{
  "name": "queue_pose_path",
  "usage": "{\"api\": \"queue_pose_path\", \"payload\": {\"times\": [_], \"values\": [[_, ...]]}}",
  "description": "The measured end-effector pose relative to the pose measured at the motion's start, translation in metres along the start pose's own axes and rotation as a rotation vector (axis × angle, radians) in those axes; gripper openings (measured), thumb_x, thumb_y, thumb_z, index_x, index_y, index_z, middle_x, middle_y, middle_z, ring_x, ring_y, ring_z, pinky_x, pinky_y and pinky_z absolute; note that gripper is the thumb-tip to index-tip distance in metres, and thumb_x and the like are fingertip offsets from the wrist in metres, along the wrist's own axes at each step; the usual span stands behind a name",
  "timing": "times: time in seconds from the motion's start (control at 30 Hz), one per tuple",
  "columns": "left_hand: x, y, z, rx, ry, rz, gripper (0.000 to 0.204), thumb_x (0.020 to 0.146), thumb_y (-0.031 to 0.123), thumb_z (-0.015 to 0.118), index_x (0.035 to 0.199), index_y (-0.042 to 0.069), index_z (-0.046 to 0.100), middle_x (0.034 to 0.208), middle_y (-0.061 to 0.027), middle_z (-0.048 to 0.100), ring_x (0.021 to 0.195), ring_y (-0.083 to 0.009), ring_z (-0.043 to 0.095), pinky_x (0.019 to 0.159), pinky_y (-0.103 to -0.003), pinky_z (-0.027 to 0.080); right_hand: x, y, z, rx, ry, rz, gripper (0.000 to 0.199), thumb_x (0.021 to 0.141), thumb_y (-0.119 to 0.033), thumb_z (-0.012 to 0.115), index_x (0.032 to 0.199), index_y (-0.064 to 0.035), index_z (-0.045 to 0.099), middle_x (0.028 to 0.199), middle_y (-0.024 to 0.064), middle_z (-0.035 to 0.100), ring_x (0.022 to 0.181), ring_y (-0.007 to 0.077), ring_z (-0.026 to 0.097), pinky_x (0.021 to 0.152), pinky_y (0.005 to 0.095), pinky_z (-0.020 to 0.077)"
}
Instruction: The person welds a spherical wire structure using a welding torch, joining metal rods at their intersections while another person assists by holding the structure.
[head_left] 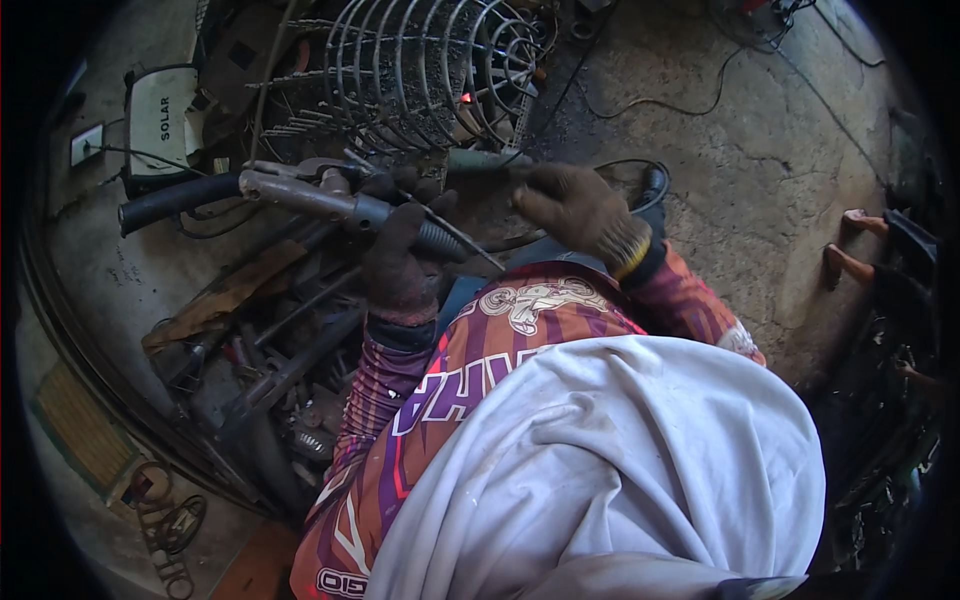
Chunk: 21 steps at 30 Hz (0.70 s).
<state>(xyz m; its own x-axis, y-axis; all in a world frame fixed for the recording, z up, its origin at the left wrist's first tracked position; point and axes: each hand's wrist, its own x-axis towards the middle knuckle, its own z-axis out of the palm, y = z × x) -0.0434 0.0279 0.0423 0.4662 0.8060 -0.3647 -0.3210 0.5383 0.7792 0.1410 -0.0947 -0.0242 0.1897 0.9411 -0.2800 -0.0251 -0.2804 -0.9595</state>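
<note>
My left hand (400, 265), in a dark brown work glove, is closed around a thin metal rod (465, 240) that slants across its fingers. Close against that hand lies a thick metal tube (300, 196) with a ribbed, spring-like section (438, 242). A black sleeve (180, 202) covers the tube's far left end; how tube and hand touch is partly hidden. To the right, my right hand (585, 212), in a brown glove with a yellow cuff edge, is held with curled fingers. What it grips, if anything, is hidden. Just beyond its fingertips lies a greenish cylinder (485, 160).
A cage of curved metal bars (420, 70) stands ahead, with a small glowing red spot (466, 98) inside. Left of it is a white-and-black box (162, 120). Scrap metal (300, 380) piles beside my left arm. Cables (690, 110) cross the concrete; another person's feet (850, 262) show at right.
</note>
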Motion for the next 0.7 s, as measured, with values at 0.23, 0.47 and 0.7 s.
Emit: {"api": "queue_pose_path", "payload": {"times": [0.23,0.47,0.7], "values": [[-0.009,-0.032,0.052,-0.112,-0.072,0.011,0.033,0.085,-0.008,0.061,0.115,0.006,0.058,0.101,-0.0094,0.065,0.099,-0.0220,0.067,0.088,-0.041,0.060,-0.037,-0.074,-0.014,-0.230,-0.042,-0.196,0.048,0.097,-0.031,0.060,0.142,-0.0134,0.055,0.111,0.0221,0.068,0.105,0.0394,0.066,0.088,0.0452,0.0521],[-0.021,-0.084,0.080,-0.263,0.177,0.191,0.032,0.085,-0.008,0.061,0.115,0.006,0.058,0.108,-0.0081,0.063,0.099,-0.0220,0.066,0.090,-0.036,0.056,-0.037,-0.096,-0.060,-0.467,-0.248,-0.111,0.033,0.097,-0.023,0.063,0.122,-0.0014,0.064,0.103,0.0207,0.070,0.097,0.0327,0.071,0.081,0.0410,0.0552],[-0.049,-0.124,0.111,-0.313,0.266,0.285,0.036,0.086,-0.008,0.062,0.119,0.006,0.057,0.117,-0.0092,0.061,0.109,-0.0248,0.064,0.097,-0.041,0.055,-0.037,-0.068,-0.102,-0.658,-0.431,-0.200,0.035,0.099,-0.034,0.057,0.119,-0.0065,0.064,0.101,0.0211,0.070,0.096,0.0394,0.069,0.080,0.0474,0.0537]]}}
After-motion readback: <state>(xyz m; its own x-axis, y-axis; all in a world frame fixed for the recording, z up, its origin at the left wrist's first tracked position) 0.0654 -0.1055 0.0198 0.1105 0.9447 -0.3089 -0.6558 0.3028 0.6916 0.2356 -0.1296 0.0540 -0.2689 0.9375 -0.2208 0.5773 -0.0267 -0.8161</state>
